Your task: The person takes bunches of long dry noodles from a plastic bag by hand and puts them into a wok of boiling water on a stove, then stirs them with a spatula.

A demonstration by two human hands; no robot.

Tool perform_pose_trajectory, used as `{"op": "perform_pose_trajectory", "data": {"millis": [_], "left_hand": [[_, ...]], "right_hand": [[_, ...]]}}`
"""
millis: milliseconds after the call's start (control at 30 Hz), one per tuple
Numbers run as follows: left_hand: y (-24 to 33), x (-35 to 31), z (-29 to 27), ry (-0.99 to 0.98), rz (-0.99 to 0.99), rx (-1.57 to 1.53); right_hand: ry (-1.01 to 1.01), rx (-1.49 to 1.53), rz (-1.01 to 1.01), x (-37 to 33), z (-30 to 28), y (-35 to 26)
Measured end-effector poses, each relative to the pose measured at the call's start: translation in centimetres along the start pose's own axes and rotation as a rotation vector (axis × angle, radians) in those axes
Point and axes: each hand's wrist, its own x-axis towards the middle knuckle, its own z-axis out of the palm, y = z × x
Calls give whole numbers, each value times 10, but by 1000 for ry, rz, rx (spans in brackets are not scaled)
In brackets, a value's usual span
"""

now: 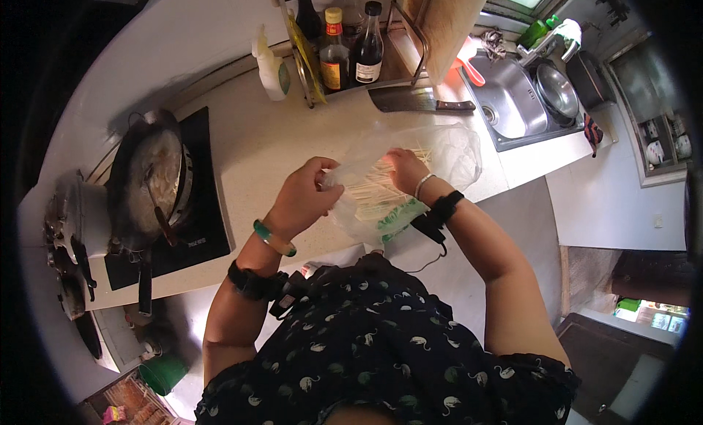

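Observation:
A clear plastic bag with green print lies across the counter in front of me. Pale, thin, straight noodles show inside it and at its opening. The bag's left edge is pinched in my left hand, thumb against fingers. My right hand is at the bag's opening, its fingers curled down on the noodles; the fingertips are partly hidden. Each wrist carries a black strap, with a green and amber bangle on the left and a pale bracelet on the right.
On the left, a wok of whitish liquid with a utensil in it sits on a black cooktop. A cleaver lies behind the bag. Sauce bottles stand in a rack, beside a spray bottle. At right is a steel sink.

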Motion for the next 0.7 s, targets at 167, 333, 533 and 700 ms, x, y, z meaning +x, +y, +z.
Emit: {"op": "perform_pose_trajectory", "data": {"millis": [167, 333, 533, 700], "left_hand": [[16, -10, -5, 49, -35, -5], [17, -5, -5, 103, -8, 18], [19, -6, -4, 110, 1, -16], [26, -16, -3, 118, -28, 42]], "right_hand": [[-165, -269, 147, 10, -6, -23], [-104, -238, 61, -3, -7, -20], [-145, -281, -1, -18, -8, -21], [-95, -314, -80, -23, -15, -22]]}}
